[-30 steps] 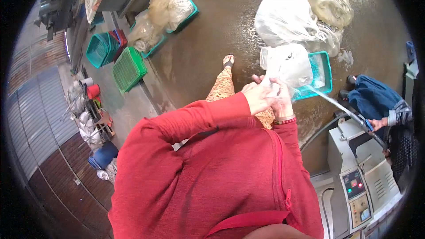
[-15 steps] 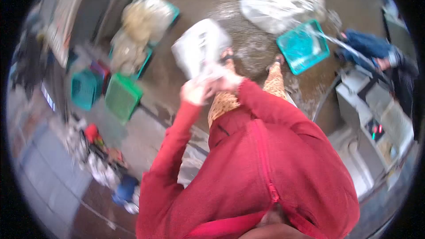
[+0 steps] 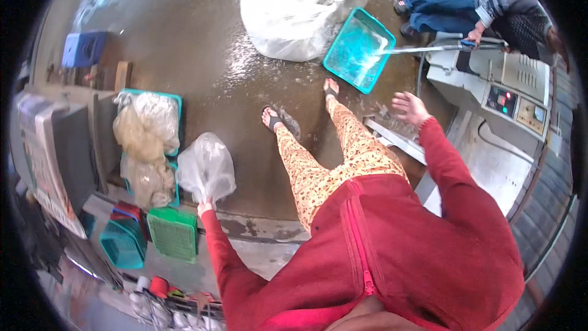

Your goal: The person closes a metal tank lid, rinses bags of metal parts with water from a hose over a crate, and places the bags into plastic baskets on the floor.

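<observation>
From my remote seat, my L hand (image 3: 205, 207) has fingers closed on the gathered neck of a clear, puffed plastic bag (image 3: 206, 162); whether it's knotted, I cannot tell. R hand (image 3: 410, 108) is open, w/ nothing in fingers. Beyond L fingers, low teal baskets (image 3: 180, 124) already carry beige & clear bags (image 3: 131, 132); mine hangs outside them. Ahead of R fingers, another person's hand (image 3: 476, 35) directs water (image 3: 405, 50) into a rectangular teal plastic basket (image 3: 349, 61); big white plastic bag (image 3: 275, 15) lies beside it, unbasketed.
</observation>
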Action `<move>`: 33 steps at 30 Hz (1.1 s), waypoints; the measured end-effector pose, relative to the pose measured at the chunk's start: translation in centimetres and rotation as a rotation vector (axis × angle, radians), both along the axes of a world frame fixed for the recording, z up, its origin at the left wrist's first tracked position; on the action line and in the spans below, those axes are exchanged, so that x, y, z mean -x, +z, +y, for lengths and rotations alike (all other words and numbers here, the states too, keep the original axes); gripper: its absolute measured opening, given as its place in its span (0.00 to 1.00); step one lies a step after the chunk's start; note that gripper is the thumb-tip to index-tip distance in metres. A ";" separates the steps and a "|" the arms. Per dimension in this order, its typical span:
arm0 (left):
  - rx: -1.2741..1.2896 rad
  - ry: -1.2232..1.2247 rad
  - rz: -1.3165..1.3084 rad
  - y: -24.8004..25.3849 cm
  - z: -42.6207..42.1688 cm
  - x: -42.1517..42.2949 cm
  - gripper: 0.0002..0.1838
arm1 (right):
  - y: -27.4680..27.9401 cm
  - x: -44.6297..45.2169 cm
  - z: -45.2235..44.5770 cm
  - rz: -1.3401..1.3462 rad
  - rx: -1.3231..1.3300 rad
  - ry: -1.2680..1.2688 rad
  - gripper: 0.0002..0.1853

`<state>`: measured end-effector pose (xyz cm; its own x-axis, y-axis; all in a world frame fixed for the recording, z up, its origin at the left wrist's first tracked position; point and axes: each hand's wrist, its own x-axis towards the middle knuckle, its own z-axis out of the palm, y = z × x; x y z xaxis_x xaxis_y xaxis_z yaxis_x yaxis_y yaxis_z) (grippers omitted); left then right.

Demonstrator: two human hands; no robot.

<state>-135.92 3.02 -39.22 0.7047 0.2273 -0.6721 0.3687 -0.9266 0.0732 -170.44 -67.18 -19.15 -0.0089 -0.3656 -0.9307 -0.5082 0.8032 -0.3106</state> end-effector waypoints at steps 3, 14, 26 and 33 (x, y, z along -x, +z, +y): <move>-0.163 -0.027 0.078 2.0 -4.8 -2.4 0.33 | 2.9 5.8 -0.8 0.240 0.039 0.092 0.22; 0.285 -0.863 -0.012 -4.7 -49.9 -3.3 0.22 | -14.0 -0.9 -2.0 0.298 -0.264 1.220 0.58; 0.149 -1.259 -0.235 -31.5 -96.6 9.0 0.34 | -23.2 -0.6 -5.6 0.430 0.300 1.009 0.27; 0.400 -1.630 -0.493 -30.1 -83.2 12.1 0.25 | -23.1 1.2 -5.4 0.349 0.264 0.860 0.24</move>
